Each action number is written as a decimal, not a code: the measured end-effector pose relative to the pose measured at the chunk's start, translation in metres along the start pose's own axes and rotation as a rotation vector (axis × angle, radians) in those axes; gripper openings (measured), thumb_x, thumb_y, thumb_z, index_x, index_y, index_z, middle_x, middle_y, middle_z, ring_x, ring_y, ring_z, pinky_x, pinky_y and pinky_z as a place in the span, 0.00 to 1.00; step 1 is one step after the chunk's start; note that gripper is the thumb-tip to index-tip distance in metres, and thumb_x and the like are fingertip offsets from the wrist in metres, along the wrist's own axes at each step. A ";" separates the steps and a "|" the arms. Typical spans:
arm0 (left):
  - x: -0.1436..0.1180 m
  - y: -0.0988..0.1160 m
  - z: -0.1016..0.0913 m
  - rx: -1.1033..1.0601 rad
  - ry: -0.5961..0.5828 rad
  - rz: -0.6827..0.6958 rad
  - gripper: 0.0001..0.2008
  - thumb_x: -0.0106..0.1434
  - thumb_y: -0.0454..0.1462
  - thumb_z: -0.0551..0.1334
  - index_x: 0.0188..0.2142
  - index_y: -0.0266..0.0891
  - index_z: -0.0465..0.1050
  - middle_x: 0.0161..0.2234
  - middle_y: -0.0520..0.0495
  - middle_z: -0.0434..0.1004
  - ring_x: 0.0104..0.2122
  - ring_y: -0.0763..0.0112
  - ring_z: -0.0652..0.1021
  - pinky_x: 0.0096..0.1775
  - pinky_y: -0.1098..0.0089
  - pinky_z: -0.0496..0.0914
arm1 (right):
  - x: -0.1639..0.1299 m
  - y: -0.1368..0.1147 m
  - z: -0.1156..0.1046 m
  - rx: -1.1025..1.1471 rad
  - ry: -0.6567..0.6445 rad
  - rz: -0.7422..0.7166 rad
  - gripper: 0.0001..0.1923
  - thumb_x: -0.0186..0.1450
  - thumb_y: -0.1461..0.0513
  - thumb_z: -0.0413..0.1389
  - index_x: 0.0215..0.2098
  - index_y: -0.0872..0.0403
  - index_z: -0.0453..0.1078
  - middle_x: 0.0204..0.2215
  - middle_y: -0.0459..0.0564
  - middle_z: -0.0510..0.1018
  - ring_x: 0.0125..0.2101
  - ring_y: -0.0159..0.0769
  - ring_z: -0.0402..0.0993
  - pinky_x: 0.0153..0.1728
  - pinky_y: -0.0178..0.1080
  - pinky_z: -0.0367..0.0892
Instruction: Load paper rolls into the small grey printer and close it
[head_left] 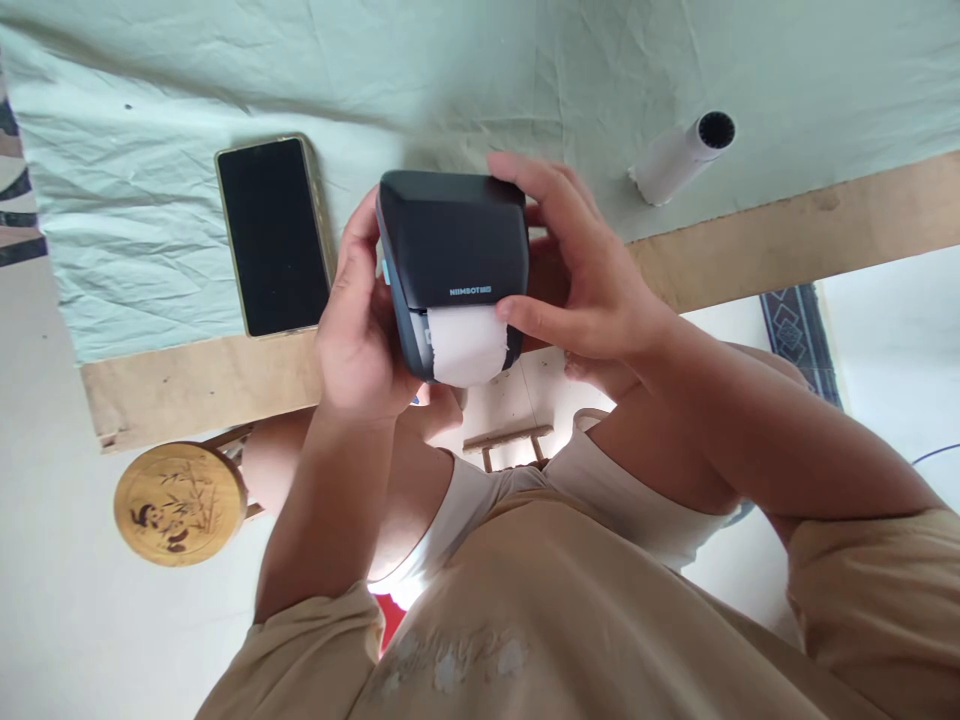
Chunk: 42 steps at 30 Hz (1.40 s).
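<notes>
Both hands hold a dark label printer [455, 240] over the front edge of the table, its NIIMBOT lettering toward me. A strip of white paper [468, 345] sticks out from under its lid. My left hand [361, 320] wraps round the printer's left side, its fingertips hidden beneath. On the right side, my right hand [581, 265] grips the printer, with the thumb at the lid's lower edge by the paper and a finger on the far top corner.
A phone [271, 235] with a dark screen lies on the green cloth [450, 80] to the left. To the right is a white cylinder [679, 160] with a dark end. A wooden stool [180, 503] stands at lower left, beside the table's bare wooden edge [202, 385].
</notes>
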<state>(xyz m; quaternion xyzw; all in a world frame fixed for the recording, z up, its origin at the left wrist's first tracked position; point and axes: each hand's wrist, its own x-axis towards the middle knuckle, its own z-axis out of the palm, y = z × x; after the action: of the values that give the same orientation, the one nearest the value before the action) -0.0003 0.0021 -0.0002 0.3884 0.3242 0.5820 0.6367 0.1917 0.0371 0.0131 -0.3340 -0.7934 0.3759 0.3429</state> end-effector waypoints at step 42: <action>-0.007 -0.001 -0.002 0.021 -0.036 0.024 0.21 0.68 0.43 0.56 0.58 0.39 0.63 0.51 0.49 0.73 0.55 0.68 0.77 0.63 0.55 0.68 | 0.012 -0.018 -0.039 0.563 0.377 0.544 0.17 0.48 0.58 0.55 0.36 0.52 0.64 0.26 0.44 0.65 0.22 0.25 0.61 0.16 0.32 0.48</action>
<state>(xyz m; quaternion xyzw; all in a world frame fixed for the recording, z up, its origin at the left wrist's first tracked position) -0.0025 -0.0046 -0.0021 0.4094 0.3142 0.5791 0.6311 0.2111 0.0517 0.0503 -0.4872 -0.4666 0.5868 0.4478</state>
